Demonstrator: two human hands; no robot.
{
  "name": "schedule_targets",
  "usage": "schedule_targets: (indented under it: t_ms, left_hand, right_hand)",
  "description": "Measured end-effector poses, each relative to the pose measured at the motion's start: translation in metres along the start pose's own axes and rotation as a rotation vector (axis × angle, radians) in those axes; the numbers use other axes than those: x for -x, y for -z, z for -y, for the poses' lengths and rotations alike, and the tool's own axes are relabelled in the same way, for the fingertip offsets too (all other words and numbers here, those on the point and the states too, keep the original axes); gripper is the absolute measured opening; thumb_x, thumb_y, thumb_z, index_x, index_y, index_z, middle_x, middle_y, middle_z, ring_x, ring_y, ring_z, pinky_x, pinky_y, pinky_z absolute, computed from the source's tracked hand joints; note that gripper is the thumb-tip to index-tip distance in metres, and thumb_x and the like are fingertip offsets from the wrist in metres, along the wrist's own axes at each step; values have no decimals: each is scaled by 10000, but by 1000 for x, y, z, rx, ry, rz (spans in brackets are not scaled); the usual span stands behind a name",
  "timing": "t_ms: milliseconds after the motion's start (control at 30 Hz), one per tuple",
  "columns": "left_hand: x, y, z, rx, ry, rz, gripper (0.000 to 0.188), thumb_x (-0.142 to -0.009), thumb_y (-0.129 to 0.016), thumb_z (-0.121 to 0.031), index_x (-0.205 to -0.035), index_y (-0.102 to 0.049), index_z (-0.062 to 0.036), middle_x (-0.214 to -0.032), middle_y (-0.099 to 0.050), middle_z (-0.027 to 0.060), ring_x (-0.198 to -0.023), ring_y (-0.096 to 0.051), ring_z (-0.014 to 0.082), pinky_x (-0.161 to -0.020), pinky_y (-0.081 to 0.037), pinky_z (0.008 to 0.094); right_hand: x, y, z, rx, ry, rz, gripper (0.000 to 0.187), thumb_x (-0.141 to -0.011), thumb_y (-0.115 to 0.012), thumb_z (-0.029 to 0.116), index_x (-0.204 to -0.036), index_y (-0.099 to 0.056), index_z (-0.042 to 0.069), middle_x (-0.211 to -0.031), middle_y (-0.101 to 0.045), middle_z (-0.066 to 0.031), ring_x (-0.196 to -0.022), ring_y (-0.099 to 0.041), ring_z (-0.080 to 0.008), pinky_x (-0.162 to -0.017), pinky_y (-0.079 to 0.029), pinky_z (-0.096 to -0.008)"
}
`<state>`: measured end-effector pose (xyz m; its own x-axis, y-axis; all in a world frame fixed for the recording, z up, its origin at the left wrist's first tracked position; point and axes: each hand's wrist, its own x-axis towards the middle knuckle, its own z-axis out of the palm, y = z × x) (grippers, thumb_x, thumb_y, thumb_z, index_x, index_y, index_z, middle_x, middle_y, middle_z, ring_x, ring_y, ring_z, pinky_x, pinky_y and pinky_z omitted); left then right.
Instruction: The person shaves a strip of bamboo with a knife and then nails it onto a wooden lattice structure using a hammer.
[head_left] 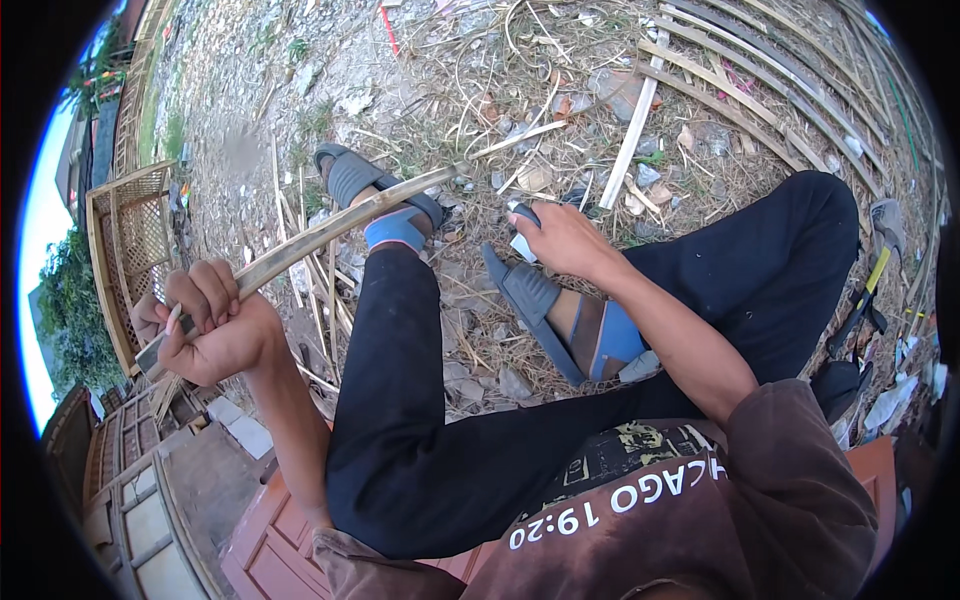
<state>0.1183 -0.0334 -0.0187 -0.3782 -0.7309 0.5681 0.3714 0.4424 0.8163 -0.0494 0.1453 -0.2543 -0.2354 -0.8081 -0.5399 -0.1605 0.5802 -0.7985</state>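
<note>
My left hand (210, 320) is closed around the near end of a long, flat bamboo strip (320, 232). The strip slants up and to the right, passing over my left foot in its grey sandal (355, 178). My right hand (565, 240) is closed on a dark-handled tool (524, 212), held above the right sandal (530, 290) and apart from the strip. A pale, flat piece shows just below that hand; whether it belongs to the tool I cannot tell. Most of the tool is hidden by the fingers.
Long bamboo strips (770, 75) lie bundled at the upper right. Thin shavings and stones cover the ground. A hammer-like tool with a yellow and black handle (874, 275) lies at the right. At the left stands a woven lattice frame (130, 260). Reddish panelled wood (290, 540) is beneath me.
</note>
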Motion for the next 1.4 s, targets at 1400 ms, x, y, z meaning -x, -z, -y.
schedule_targets:
  t_ms: [1400]
  left_hand:
    - [-6, -2, 11, -20, -54, -162, 37, -799, -446, -156, -800, -427, -125, -478, -274, -15, -365, -225, 70, -334, -182, 223]
  right_hand:
    - [36, -31, 88, -271, 396, -40, 393, -969, -562, 355, -863, -538, -23, -600, -571, -255, -608, -583, -488, -588, -465, -530]
